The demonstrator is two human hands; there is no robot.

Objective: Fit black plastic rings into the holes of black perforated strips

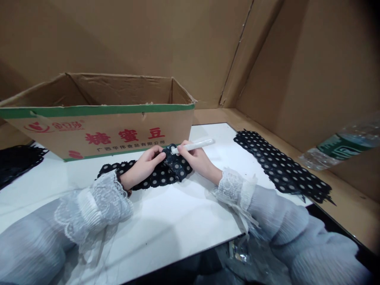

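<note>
A black sheet (160,174) with rows of pale round dots lies on the white board, its right part folded up between my hands. My left hand (146,164) pinches the raised edge of this sheet from the left. In my right hand (198,159) is a white pen-like tool (199,145), its tip at the raised part of the black sheet and its rear end pointing right. The fingertips of both hands are close together, with the tool's tip between them.
An open cardboard box (124,130) stands behind my hands. Another dotted black sheet (282,164) lies at the right, near a clear plastic bottle (341,146). Black pieces (19,162) are piled at the far left. Cardboard walls (154,35) enclose the white board (160,229).
</note>
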